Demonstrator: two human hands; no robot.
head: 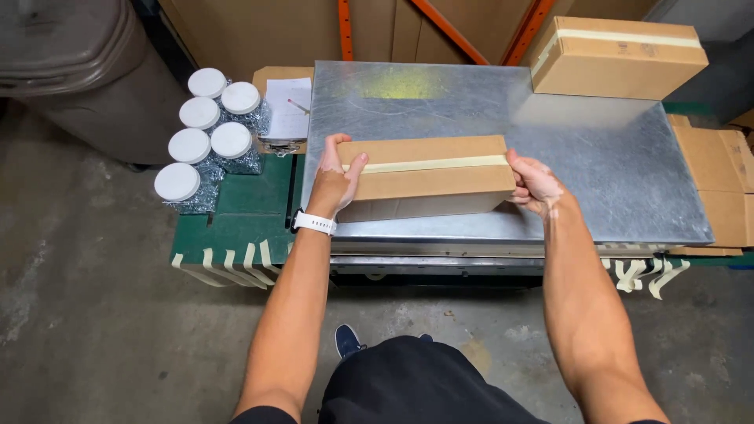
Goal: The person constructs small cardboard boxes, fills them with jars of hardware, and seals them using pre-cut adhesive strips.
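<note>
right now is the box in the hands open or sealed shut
Sealed shut: the box has its top flaps closed flat, with a pale tape strip running along the seam. The left hand and right hand grip its ends.

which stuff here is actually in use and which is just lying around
In use: taped cardboard box, gripped at its ends by left hand and right hand, on the metal table.
Lying about: second taped box, white-lidded jars, clipboard with paper, tape strips, grey bin.
</note>
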